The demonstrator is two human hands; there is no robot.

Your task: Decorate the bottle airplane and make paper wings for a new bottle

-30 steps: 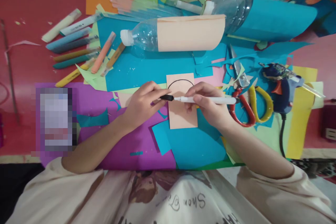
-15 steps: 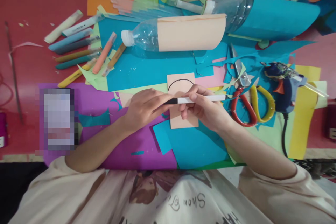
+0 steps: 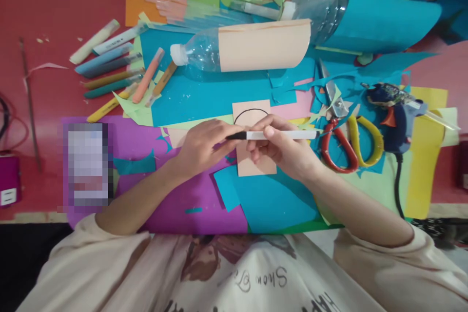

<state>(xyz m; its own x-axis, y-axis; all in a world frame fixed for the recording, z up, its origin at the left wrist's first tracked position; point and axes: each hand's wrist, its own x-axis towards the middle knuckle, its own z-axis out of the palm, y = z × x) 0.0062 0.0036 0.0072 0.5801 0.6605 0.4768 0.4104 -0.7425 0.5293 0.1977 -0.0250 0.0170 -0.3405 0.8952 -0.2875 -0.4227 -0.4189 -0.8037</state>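
A white marker (image 3: 281, 134) lies level between my hands, its black cap (image 3: 236, 135) at the left end. My left hand (image 3: 203, 146) pinches the cap, fingers closed. My right hand (image 3: 283, 148) is wrapped round the white barrel. Under both hands sits a small peach paper rectangle (image 3: 252, 112) with a black arc drawn near its top edge. It rests on purple (image 3: 175, 204) and teal (image 3: 278, 200) sheets.
A clear bottle wrapped in peach paper (image 3: 252, 46) lies behind. Several markers (image 3: 117, 70) lie at the left. Red and yellow scissors (image 3: 343, 134) and a blue glue gun (image 3: 397, 114) with a black cord lie at the right. Paper scraps cover the red table (image 3: 47, 9).
The cap and the marker's barrel were apart a second ago; they have come together and the cap now sits on the marker's end. The hands have closed in toward each other.
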